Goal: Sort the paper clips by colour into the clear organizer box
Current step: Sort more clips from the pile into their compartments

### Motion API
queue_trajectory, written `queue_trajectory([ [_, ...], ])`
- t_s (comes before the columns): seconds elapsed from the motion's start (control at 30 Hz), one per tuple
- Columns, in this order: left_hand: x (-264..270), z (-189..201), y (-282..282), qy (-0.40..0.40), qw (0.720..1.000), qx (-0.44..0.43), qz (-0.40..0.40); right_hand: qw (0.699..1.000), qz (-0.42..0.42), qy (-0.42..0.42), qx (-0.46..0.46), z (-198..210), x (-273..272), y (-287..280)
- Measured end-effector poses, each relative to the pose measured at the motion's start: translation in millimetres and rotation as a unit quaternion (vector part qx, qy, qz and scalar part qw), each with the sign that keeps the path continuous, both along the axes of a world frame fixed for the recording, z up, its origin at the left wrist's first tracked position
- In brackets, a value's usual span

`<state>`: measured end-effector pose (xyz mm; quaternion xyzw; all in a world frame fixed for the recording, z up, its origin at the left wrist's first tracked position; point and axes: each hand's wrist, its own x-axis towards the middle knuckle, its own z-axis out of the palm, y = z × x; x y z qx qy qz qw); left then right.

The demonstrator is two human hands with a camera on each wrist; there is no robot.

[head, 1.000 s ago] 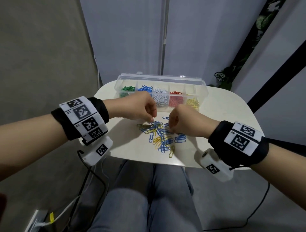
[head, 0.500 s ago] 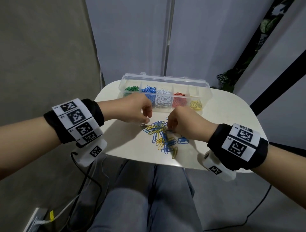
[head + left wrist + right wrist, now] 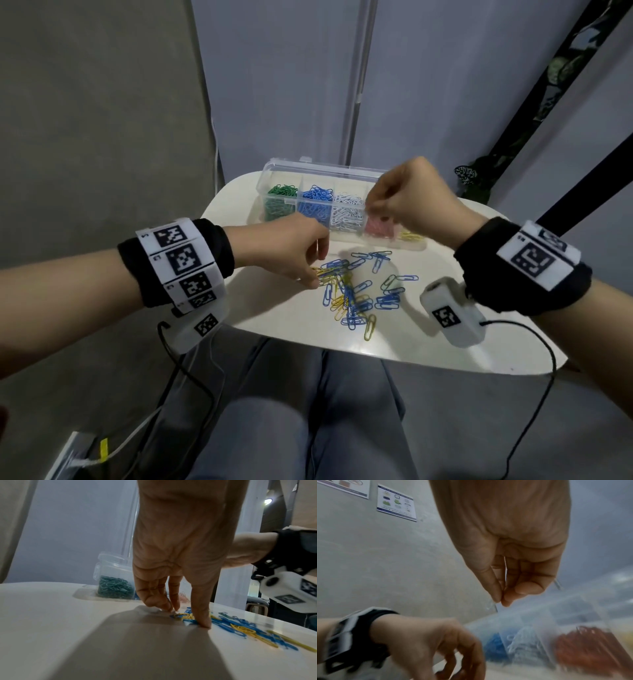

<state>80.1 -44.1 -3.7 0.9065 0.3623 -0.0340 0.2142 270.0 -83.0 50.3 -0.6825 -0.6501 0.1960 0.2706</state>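
A loose pile of blue and yellow paper clips [image 3: 356,294] lies mid-table. My left hand [image 3: 313,279] is down at the pile's left edge. In the left wrist view its thumb [image 3: 204,623] presses on a blue clip, its fingertips [image 3: 171,608] touch the table, and a yellow clip [image 3: 181,615] lies between them. My right hand [image 3: 371,207] is raised over the clear organizer box [image 3: 281,171], above its white and red compartments. It pinches a pale paper clip [image 3: 491,605] between thumb and forefinger. The box holds green, blue, white, red and yellow clips in separate compartments.
The white table [image 3: 274,315] is small, with rounded edges close on all sides. The box stands along its far edge, in front of a grey wall. My legs are under the near edge. A cable [image 3: 534,342] trails off the right side.
My right hand has risen from the pile and moved back over the organizer box with a pale clip. The left hand stays at the pile's left edge.
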Motion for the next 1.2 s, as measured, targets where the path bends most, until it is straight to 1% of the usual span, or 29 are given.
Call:
queue_trajectory([
  [0.07,1,1,-1,0.0,1.0,0.0,-0.003,0.999,-0.023,0.002,0.025,8,1,14],
  [0.17,2,4,-2,0.006,1.0,-0.001,-0.007,0.999,-0.034,0.01,0.015,11,1,30],
  [0.3,-2,5,0,0.01,1.0,0.019,-0.019,0.999,-0.036,-0.007,0.031,11,-2,31],
  [0.5,-5,2,6,-0.009,1.0,0.019,0.0,0.996,0.074,-0.056,0.005,1,-16,-4],
  [0.6,-5,0,6,-0.015,1.0,0.006,0.006,0.991,0.109,-0.071,-0.009,-10,-19,-15],
  [0.77,-9,1,8,-0.018,1.0,-0.007,-0.006,0.971,0.178,-0.14,-0.078,-27,-19,-24],
  [0.83,-10,2,8,-0.023,1.0,-0.007,-0.003,0.968,0.185,-0.142,-0.096,-31,-18,-25],
  [1.0,-11,6,8,-0.027,1.0,-0.011,0.008,0.963,0.198,-0.152,-0.103,-36,-22,-26],
  [1.2,-13,10,9,-0.062,0.996,-0.055,0.036,0.968,0.197,-0.141,-0.061,-40,-34,-21],
])
